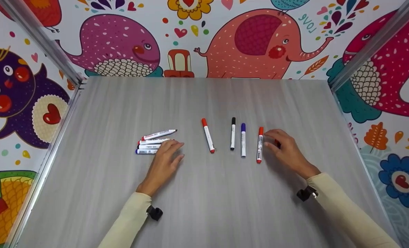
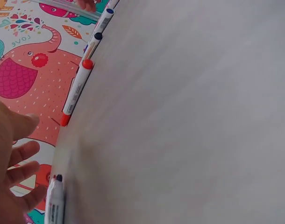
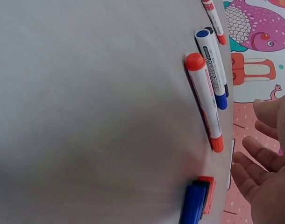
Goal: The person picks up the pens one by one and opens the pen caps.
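Note:
My left hand (image 1: 163, 166) hovers by a row of several white markers at the left, its fingers loosely bent and covering some of their right ends. The topmost, a red-ended marker (image 1: 159, 134), shows a bare dark tip; a blue-ended marker (image 1: 146, 151) lies lowest. Beside a red-capped marker (image 1: 260, 145), my right hand (image 1: 290, 153) holds nothing, fingers apart in the right wrist view. Under it lie small blue (image 3: 193, 204), black and red pieces that look like marker caps, mostly hidden in the head view.
Between the hands lie a red-capped marker (image 1: 208, 136), a black-capped marker (image 1: 233, 133) and a blue-capped marker (image 1: 243, 139), roughly upright in the head view. The grey wood-grain table (image 1: 197, 199) meets cartoon-printed walls (image 1: 221, 62) at its back and sides, with metal rails (image 1: 49, 168) along the edges.

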A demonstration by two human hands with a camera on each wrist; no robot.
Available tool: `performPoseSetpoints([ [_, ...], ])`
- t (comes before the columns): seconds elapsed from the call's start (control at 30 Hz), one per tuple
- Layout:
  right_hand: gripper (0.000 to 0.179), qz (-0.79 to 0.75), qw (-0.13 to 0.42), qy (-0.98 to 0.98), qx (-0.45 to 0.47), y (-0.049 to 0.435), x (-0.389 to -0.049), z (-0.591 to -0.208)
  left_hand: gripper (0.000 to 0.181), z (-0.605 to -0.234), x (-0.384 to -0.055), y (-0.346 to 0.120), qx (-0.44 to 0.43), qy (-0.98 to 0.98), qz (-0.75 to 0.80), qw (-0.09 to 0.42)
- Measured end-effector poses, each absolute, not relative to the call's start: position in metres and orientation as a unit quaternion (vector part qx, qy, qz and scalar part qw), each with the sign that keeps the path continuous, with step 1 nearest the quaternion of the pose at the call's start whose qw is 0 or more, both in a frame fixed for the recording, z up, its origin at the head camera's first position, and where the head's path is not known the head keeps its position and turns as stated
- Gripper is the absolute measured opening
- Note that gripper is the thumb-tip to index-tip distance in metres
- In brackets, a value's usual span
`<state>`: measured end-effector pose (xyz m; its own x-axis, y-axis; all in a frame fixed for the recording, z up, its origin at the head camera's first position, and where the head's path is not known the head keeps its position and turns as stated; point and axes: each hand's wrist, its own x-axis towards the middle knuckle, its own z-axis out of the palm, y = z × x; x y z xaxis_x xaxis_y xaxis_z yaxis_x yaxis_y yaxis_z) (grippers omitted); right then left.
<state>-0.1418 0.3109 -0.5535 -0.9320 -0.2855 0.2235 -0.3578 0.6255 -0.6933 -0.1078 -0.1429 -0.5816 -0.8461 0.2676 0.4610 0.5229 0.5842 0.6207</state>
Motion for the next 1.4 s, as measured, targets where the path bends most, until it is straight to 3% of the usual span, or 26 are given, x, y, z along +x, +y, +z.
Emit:
performPoseSetpoints([
  [0.53,0.039,0.386,0.008,-0.901,0.198,0.282,-0.158,-0.555,0.041,-0.592,-0.104,-0.104,-0.215,-0.881,-0.408,0.108],
  [1.4,0.041,0.414,-0.016,-0.879,0.235,0.228,-0.191,-0.560,0.060,-0.591,-0.110,-0.068,-0.165,-0.899,-0.399,0.075],
])
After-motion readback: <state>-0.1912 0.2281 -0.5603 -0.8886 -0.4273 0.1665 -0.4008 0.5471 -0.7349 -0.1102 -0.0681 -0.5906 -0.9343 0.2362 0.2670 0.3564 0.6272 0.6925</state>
